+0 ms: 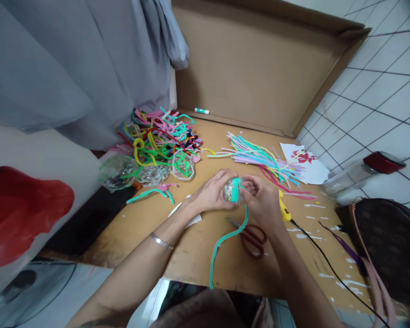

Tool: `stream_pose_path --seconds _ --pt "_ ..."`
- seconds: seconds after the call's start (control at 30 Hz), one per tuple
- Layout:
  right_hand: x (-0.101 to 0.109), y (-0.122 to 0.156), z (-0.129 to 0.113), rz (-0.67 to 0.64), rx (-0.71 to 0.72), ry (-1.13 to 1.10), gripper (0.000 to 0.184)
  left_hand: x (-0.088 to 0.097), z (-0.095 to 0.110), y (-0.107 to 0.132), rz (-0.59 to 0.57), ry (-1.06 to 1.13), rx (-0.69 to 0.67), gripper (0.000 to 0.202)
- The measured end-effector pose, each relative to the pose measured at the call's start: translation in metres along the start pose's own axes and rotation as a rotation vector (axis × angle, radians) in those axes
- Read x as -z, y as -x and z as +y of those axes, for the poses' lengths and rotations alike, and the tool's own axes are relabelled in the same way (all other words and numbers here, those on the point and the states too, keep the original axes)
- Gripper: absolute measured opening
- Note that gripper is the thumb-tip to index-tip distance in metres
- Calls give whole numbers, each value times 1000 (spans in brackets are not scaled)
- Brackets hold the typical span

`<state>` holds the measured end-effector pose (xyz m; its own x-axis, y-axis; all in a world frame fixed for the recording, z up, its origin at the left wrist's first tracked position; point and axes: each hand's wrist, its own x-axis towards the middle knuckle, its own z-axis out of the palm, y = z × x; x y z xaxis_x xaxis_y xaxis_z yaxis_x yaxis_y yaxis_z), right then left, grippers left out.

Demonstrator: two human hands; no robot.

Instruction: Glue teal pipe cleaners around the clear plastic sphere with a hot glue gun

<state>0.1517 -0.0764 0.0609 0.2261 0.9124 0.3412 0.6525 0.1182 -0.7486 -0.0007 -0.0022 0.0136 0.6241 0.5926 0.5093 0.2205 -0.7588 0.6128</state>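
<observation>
My left hand point(212, 191) is closed around a small clear plastic ball point(231, 191) and holds it just above the wooden table point(157, 228). My right hand point(261, 200) is closed on the same ball from the right, its fingers pinching a teal pipe cleaner point(225, 238) wound over it. The pipe cleaner's long free end hangs down toward the table's front edge. Red-handled scissors point(251, 237) lie on the table under my right wrist. A yellow glue gun point(284, 209) shows just behind my right hand, its black cord point(328, 264) trailing to the right.
A tangled heap of coloured pipe cleaners point(160, 134) and several clear balls point(150, 172) lie at the left. Straight pipe cleaners point(263, 159) and a printed paper point(305, 161) lie right of centre. A glue stick point(202, 111) rests by the cardboard wall point(253, 68). A jar point(358, 175) and a bag point(386, 246) sit at the right.
</observation>
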Motion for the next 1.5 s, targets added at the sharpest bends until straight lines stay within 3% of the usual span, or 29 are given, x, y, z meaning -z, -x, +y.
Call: stream_pose_path --seconds 0.47,1.5 --pt "5 -8 5 -77 -99 -293 30 1 -1 0 -27 4 23 78" --pt "-5 -13 14 -46 -95 -295 25 4 -1 3 -4 -89 -42 74"
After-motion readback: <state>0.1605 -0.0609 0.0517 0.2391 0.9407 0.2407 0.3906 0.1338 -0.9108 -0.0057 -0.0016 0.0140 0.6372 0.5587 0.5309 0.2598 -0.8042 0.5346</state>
